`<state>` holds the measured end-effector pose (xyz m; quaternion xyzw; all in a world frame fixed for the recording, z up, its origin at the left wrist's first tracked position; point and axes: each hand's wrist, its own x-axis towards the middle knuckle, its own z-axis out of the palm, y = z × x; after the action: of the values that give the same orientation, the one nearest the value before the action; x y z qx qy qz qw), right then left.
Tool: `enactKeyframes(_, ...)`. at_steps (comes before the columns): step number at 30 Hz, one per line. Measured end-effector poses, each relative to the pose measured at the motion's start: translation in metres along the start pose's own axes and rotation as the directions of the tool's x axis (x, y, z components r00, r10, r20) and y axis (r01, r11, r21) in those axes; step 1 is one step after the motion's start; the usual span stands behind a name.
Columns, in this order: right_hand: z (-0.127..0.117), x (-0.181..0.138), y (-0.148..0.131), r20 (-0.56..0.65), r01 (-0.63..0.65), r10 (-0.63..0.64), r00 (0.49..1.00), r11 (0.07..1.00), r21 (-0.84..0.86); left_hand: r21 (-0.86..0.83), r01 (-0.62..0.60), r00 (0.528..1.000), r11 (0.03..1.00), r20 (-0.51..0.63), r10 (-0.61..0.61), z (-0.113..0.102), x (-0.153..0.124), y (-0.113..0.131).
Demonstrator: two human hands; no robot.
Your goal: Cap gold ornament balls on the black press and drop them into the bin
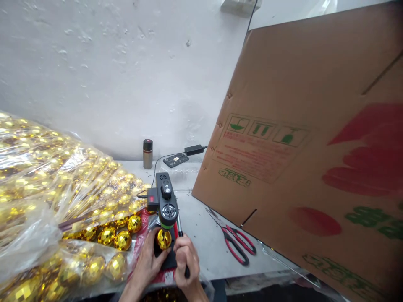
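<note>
A small black bench drill press [167, 197] stands on the table with its head over a shiny gold mirror ball [164, 239]. My left hand [147, 256] steadies that ball from the left, its thumb and fingers around it, right under the head. Wrapped around the black-gripped lever [179, 228] at the machine's right side is my right hand [186, 260]. The drill tip is hidden between head and ball. Several loose gold balls [122, 240] lie left of my left hand, at the mouth of a clear plastic bag [72, 167] full of them.
A large cardboard box [270, 138] leans over the right side. Red-handled scissors [236, 245] lie below it on the table [208, 256]. Toward the wall are a bottle [147, 154], a phone-like dark item [175, 160] and a power adapter [194, 149] with a cable.
</note>
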<state>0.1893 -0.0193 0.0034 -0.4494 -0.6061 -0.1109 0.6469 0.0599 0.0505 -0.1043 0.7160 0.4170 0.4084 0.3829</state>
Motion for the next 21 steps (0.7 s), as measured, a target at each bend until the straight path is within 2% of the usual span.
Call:
enactKeyframes(5, 0.004, -0.007, 0.005, -0.022, 0.027, -0.027, 0.999, 1.000, 0.002, -0.001, 0.004, 1.000, 1.000, 0.028, -0.004, -0.002, 0.000, 0.005)
enactKeyframes(8, 0.001, 0.005, -0.001, -0.005, 0.041, -0.041, 0.999, 0.999, 0.033, -0.002, -0.003, 1.000, 1.000, 0.014, 0.003, -0.002, 0.003, 0.007)
enactKeyframes(11, -0.007, 0.032, -0.018, 0.027, -0.034, 0.032, 0.999, 0.997, 0.071, 0.029, -0.004, 1.000, 1.000, -0.001, 0.004, -0.002, 0.003, 0.006)
enactKeyframes(13, -0.013, 0.054, -0.031, 0.077, -0.155, 0.147, 0.986, 0.982, 0.105, 0.069, -0.019, 1.000, 0.997, -0.005, 0.019, -0.004, -0.004, 0.001)
enactKeyframes(16, -0.016, 0.074, -0.042, 0.087, -0.197, 0.187, 0.978, 0.972, 0.125, 0.154, -0.085, 0.996, 0.984, 0.048, 0.079, -0.015, -0.030, -0.007)
enactKeyframes(18, -0.016, 0.075, -0.043, 0.087, -0.195, 0.185, 0.979, 0.972, 0.129, 0.208, -0.170, 0.982, 0.963, 0.117, 0.148, -0.026, -0.049, -0.009)
enactKeyframes(21, -0.014, 0.066, -0.040, 0.082, -0.177, 0.167, 0.983, 0.974, 0.140, 0.306, -0.272, 0.959, 0.913, 0.161, 0.232, -0.048, -0.053, 0.003)
